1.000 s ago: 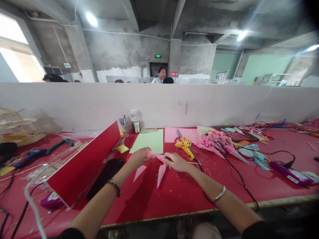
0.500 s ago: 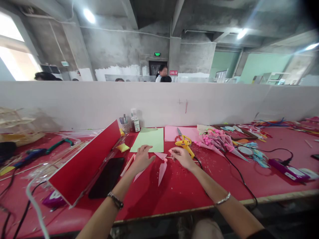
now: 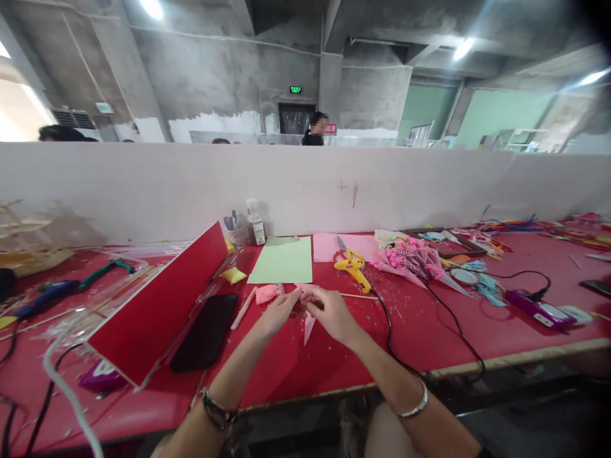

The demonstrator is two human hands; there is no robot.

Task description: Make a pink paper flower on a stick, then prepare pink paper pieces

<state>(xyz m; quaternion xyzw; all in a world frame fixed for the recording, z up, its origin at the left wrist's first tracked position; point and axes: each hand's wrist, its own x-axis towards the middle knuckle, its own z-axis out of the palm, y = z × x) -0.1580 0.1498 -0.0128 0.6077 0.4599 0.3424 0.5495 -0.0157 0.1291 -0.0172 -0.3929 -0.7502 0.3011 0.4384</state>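
Note:
My left hand [image 3: 279, 313] and my right hand [image 3: 331, 313] meet above the red table, fingertips together. Both have closed fingers, but whatever they pinch is small and mostly hidden. A bit of pink paper [image 3: 304, 287] shows just beyond the fingertips. Below them, the tip of a pink paper cone [image 3: 309, 327] sticks out; my fingers cover its upper part. Left of my left hand lie a pink lump in clear wrap [image 3: 266, 294] and a pale pink rolled stick [image 3: 244, 308]. A thin wooden stick [image 3: 358, 296] runs out to the right from behind my right hand.
A yellow glue gun [image 3: 354, 272] with a black cord lies beside scissors [image 3: 342, 244]. Green paper [image 3: 281, 259] is behind my hands. A bunch of pink cones [image 3: 410, 259] is to the right; a phone [image 3: 205, 332] and a leaning red board [image 3: 160, 305] are at left.
My hands were apart, the left with spread fingers and the right pinching a small pink bit. Now they have come together over the cone. The view has shifted slightly.

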